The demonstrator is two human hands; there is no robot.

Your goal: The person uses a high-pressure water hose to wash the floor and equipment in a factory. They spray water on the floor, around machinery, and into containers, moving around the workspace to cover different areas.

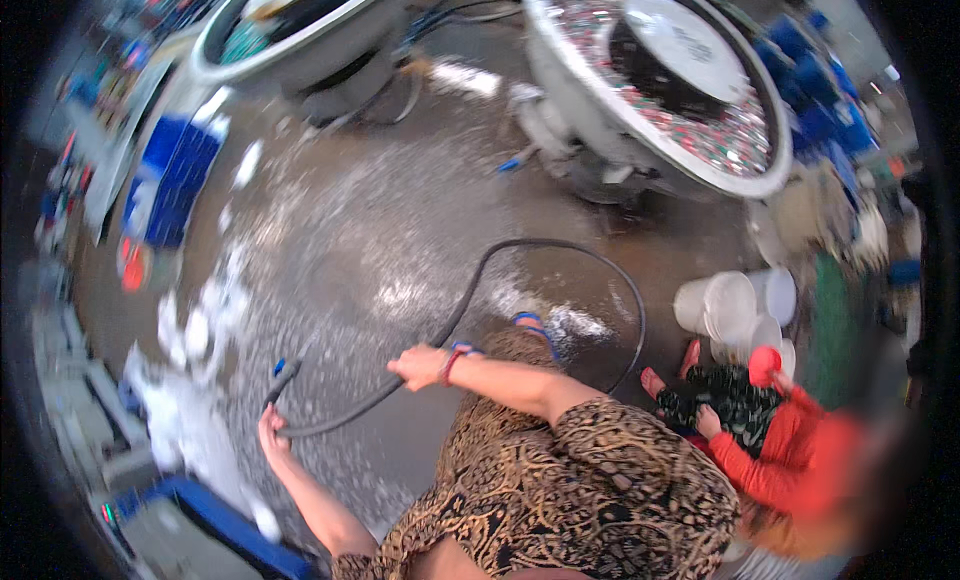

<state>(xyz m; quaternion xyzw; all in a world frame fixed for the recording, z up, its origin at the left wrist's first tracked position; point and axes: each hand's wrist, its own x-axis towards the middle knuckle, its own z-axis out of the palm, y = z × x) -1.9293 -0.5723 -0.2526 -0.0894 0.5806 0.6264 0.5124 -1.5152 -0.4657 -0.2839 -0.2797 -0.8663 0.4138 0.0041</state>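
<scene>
A dark grey hose (560,243) runs through both my hands and loops over the wet floor in front of my feet. My left hand (272,432), stretched out to the lower left, is closed round the hose just behind its end. That end points up and away, with a small blue piece (279,365) beside its tip. Closer to my body, my right hand (422,366) grips the hose further along. White foam (185,420) lies on the floor to the left of my left hand.
Two large round machine bowls stand ahead; the right bowl (560,80) holds many small coloured pieces, the left bowl (225,70) something green. White buckets (715,305) stand at right. Beside me a person in red (770,460) sits holding a red scoop (764,364). A blue crate (175,180) is at left.
</scene>
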